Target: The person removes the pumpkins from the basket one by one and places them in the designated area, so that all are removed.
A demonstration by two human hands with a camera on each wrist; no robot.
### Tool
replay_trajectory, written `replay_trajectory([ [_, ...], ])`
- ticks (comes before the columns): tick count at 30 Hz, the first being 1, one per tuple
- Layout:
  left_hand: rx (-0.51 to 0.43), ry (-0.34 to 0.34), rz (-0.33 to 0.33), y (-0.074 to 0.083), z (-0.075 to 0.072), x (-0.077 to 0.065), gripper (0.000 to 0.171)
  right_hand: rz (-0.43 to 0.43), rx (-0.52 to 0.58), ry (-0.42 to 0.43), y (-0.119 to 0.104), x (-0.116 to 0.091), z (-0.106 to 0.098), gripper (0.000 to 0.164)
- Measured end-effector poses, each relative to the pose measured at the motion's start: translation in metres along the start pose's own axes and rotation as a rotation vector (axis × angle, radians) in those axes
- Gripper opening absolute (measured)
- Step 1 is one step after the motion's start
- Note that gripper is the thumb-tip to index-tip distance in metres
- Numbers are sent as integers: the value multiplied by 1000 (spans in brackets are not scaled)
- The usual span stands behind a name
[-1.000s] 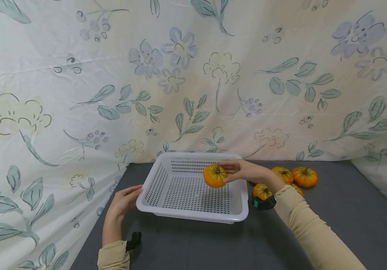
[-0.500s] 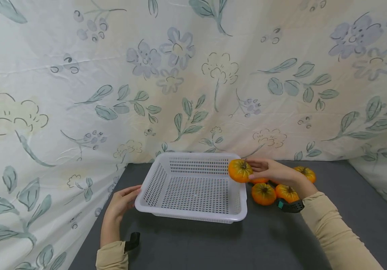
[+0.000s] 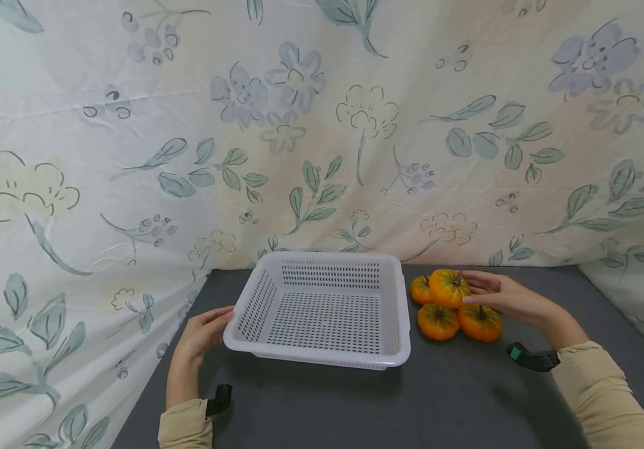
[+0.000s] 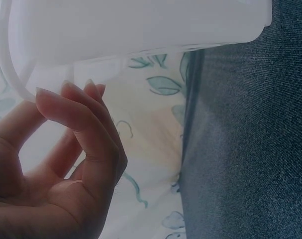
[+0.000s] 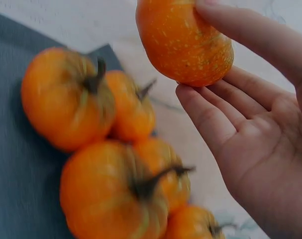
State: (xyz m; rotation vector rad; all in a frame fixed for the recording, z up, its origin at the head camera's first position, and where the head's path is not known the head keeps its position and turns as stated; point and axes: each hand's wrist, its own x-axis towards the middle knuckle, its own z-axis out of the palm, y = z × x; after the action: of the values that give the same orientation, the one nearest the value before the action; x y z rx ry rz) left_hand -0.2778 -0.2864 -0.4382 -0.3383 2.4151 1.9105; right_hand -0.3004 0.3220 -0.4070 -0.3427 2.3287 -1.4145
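Observation:
My left hand [image 3: 203, 333] holds the left rim of a white perforated plastic basket [image 3: 322, 357]. In the left wrist view, its curled fingers [image 4: 76, 117] meet the pale rim. Bare mesh shows across the basket's floor. To the right, my right hand [image 3: 510, 299] holds a small orange pumpkin [image 3: 448, 288] between thumb and fingertips. The right wrist view shows this pumpkin [image 5: 185, 47] raised above the others, with the thumb on one side and the fingers on the other. Several more small pumpkins [image 3: 437, 322] with dark stems sit grouped on the table below it.
The dark grey table [image 3: 322, 411] extends in front of the basket and to the right. Behind it and along the sides hangs a pale floral cloth [image 3: 322, 125]. One pumpkin [image 3: 420, 290] of the group lies close to the basket's right wall.
My right hand has carried the pumpkin rightward, from over the basket to over the pumpkin group. My left hand and the basket have stayed in place.

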Motion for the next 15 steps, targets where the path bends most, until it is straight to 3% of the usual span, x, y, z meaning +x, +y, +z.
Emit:
replay_trajectory([
  [15, 4, -18, 6, 2, -3, -1, 55, 68, -44, 93, 57, -46, -37, 82],
])
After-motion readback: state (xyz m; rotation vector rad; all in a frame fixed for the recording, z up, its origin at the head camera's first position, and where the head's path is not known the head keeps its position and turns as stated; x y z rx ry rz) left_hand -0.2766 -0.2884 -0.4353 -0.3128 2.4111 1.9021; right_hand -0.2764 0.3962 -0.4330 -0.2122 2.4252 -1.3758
